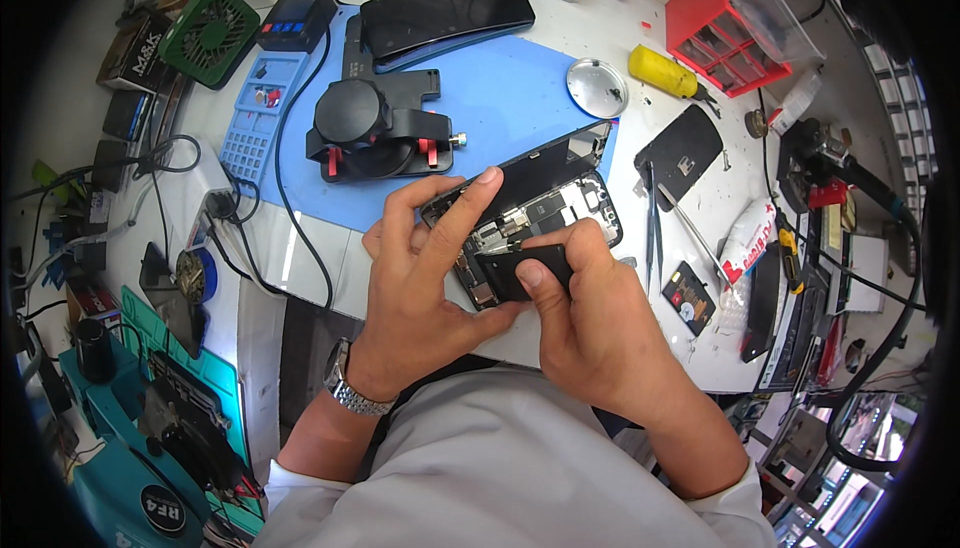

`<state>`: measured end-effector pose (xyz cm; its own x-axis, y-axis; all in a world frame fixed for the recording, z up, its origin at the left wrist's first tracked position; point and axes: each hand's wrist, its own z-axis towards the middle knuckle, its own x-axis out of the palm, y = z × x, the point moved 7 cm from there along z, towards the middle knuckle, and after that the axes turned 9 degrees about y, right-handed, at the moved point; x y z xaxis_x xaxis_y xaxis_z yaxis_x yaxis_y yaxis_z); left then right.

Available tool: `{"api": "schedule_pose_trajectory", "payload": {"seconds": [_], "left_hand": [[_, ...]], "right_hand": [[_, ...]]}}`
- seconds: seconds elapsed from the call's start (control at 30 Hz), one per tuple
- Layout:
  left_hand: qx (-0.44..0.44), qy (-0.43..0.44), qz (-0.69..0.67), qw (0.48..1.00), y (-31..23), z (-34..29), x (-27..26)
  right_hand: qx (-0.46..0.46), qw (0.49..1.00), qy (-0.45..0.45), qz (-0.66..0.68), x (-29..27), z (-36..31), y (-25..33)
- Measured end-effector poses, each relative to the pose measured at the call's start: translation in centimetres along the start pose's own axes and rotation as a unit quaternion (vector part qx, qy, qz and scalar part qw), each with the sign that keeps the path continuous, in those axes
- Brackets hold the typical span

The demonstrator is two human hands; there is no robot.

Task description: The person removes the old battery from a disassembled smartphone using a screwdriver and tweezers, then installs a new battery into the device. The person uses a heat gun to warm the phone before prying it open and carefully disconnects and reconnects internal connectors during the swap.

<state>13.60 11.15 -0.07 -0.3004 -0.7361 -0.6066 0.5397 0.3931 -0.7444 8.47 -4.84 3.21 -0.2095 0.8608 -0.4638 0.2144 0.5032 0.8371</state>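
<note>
— Grip?
— My left hand [415,288] grips the opened black phone [548,211] over the white desk [600,33]; my right hand [602,318] pinches a flat black rectangular piece [500,271].
— Containers?
— Pale-blue compartmented tray [246,128]: small red bits [271,99] inside.

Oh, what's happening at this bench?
A person has an opened phone in their hands, its inner parts showing and a dark panel along its far side. The left hand grips the phone, while the right hand pinches a flat black piece over its near part; whether that piece touches the phone is hard to tell. Beyond lies a blue mat with a black clamp-like holder, and tweezers rest on the table to the right.
</note>
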Motion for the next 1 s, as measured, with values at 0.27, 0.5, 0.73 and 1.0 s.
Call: {"api": "schedule_pose_trajectory", "payload": {"seconds": [0.27,0.5,0.73,1.0], "left_hand": [[-0.009,0.011,-0.002,1.000,-0.1,0.1,-0.2],[-0.009,0.016,-0.019,1.000,0.2,0.1,0.0],[-0.010,0.023,-0.020,0.999,0.3,0.2,0.0],[-0.012,0.025,-0.022,0.999,0.2,0.1,0.0]], "right_hand": [[-0.021,0.999,-0.024,0.039,-0.2,0.4,-1.4],[0.000,0.997,-0.025,0.068,-0.6,1.0,-1.8],[-0.007,0.996,-0.030,0.082,-0.7,1.5,-2.3],[0.000,0.995,-0.026,0.098,-1.0,1.7,-2.2]]}}
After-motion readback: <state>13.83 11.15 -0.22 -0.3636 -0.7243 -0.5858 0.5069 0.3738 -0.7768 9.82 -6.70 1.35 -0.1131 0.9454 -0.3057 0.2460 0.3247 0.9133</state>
